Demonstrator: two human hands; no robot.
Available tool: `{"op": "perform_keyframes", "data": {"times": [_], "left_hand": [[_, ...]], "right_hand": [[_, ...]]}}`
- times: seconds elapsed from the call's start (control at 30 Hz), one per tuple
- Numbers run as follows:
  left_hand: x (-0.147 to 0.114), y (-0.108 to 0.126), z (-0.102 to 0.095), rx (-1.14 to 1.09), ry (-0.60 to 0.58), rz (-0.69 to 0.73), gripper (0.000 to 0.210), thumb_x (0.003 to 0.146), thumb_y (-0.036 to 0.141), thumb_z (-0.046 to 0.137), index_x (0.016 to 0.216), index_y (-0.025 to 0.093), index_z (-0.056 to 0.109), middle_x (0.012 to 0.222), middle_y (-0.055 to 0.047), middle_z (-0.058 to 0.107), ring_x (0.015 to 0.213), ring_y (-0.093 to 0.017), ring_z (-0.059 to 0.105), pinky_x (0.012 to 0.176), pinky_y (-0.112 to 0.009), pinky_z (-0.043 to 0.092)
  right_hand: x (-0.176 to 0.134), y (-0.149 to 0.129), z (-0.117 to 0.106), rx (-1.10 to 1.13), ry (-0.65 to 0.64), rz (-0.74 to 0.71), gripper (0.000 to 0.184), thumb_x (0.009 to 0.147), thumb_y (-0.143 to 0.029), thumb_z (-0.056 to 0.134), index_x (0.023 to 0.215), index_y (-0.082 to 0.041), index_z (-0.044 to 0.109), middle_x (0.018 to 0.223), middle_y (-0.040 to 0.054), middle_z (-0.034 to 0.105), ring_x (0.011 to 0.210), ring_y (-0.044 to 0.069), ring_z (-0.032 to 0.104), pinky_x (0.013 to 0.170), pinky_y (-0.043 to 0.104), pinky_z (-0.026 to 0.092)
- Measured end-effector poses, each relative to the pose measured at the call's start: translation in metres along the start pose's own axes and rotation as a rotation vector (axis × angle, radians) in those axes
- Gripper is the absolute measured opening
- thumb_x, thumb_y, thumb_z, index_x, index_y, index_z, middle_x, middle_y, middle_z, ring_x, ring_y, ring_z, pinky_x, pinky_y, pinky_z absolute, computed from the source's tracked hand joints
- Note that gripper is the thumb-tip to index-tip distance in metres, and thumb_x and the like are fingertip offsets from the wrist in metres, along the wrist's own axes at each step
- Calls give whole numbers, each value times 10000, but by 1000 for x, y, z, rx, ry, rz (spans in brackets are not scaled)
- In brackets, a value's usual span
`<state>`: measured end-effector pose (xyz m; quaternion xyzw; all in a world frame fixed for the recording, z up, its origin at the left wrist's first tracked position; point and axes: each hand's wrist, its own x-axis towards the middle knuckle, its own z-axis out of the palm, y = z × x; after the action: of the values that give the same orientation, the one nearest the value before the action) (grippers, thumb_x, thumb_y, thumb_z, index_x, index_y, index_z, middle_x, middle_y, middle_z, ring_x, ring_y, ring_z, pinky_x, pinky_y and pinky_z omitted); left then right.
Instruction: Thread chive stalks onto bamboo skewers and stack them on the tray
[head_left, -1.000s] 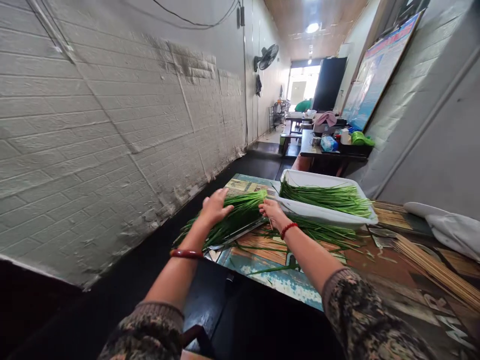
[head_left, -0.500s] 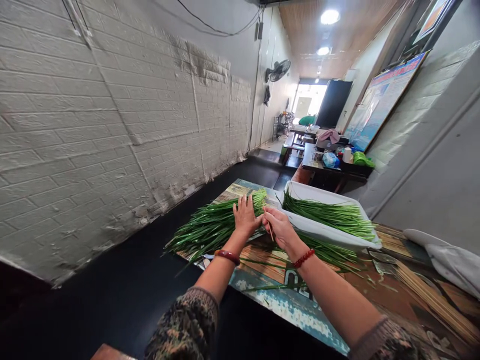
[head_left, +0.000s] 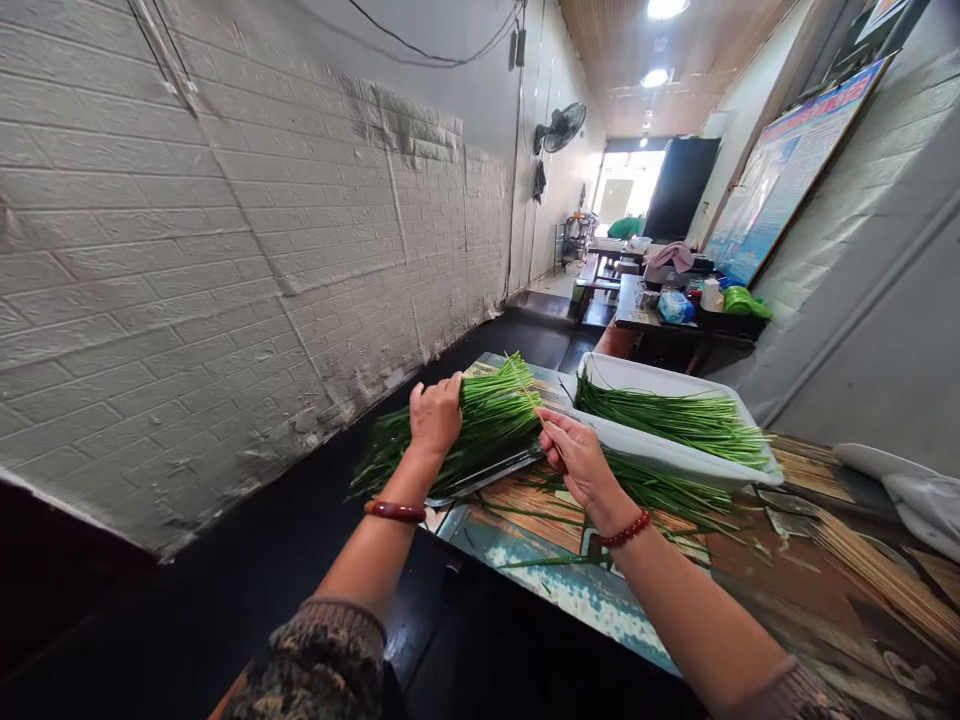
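Note:
My left hand (head_left: 437,415) is closed over a thick bunch of long green chives (head_left: 499,405), gripping it partway along the leaves. The pale stem ends point away to the right, and the leaf tips hang past the table's left edge. Between the fingers and thumb of my right hand (head_left: 576,458) is a thin bamboo skewer (head_left: 531,398). Its upper part lies against the stem ends; I cannot tell whether it pierces them. Part of a dark, shiny flat surface shows beneath the bunch.
A white tray (head_left: 637,438) of chives stands right of the bunch. Loose chives (head_left: 671,490) lie along its near side. Bamboo skewers (head_left: 889,570) are heaped at the right, near a white cloth (head_left: 926,510). The patterned tabletop (head_left: 585,605) ends close to me; a brick-pattern wall runs along the left.
My left hand has moved left along the bunch, from lying spread near the stems to closing round the leaves. The stem ends have lifted. My right hand still holds the skewer.

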<state>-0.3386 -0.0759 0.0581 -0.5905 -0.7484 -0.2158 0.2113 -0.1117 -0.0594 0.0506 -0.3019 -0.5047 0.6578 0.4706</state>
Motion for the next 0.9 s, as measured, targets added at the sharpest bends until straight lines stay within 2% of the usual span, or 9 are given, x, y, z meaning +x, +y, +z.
{"op": "perform_keyframes", "data": {"times": [0.07,0.13,0.23,0.3,0.37,0.5,0.67,0.77,0.9], "left_hand": [[7,1,-8,62,19,43,493,877,119,398,1362,163,475,1138,-145,663,1066,-275,597,1082,-498,281],[9,7,-4,77,-33,45,510,884,144,413,1393,182,437,1153,-151,648,1113,-288,573,1084,-517,267],[1,16,19,38,-276,2,576,868,217,505,1429,199,375,1271,-171,588,1191,-305,534,1078,-547,266],[-9,20,38,21,-351,8,625,820,298,608,1405,204,408,1346,-181,542,1224,-319,516,1064,-551,297],[-17,21,52,3,-376,16,666,814,362,621,1417,206,386,1463,-184,426,1331,-321,415,1078,-546,289],[-10,28,59,-102,-337,-5,880,772,518,632,1482,168,247,1559,-202,233,1444,-327,215,1135,-533,188],[15,46,51,-240,-218,34,1145,648,562,729,1514,172,91,1586,-186,146,1475,-306,108,1168,-501,110],[18,47,47,-302,-159,31,1205,615,520,767,1516,187,40,1574,-183,201,1467,-313,144,1164,-517,114],[9,31,44,-344,-188,8,1095,695,384,731,1513,203,26,1468,-158,429,1366,-288,382,1154,-542,138]], "right_hand": [[13,13,-6,-122,68,-74,445,719,-427,649,1056,-137,653,593,-45,568,425,47,409,407,179,279],[29,27,-10,-232,137,-122,457,722,-435,618,1068,-137,647,584,-45,580,423,58,431,425,189,316],[49,47,-17,-287,216,-113,428,704,-427,610,1002,-122,646,539,-53,568,401,64,424,417,192,318],[55,59,-24,-336,249,-90,385,692,-425,607,912,-112,652,478,-57,538,375,74,411,392,194,297],[57,66,-30,-383,266,-94,375,698,-421,598,899,-110,654,470,-53,541,370,83,415,388,199,294],[48,61,-31,-466,250,-174,394,766,-404,557,1034,-131,651,552,-38,590,409,94,448,432,215,340],[22,39,-9,-580,178,-316,352,863,-357,495,1117,-161,639,627,-8,621,471,120,490,509,247,394],[5,32,-1,-662,150,-409,338,907,-312,442,1155,-165,619,662,7,629,508,132,517,544,256,417],[-5,28,1,-638,157,-423,315,916,-305,433,1137,-181,621,672,6,622,522,136,531,550,256,424]]}}
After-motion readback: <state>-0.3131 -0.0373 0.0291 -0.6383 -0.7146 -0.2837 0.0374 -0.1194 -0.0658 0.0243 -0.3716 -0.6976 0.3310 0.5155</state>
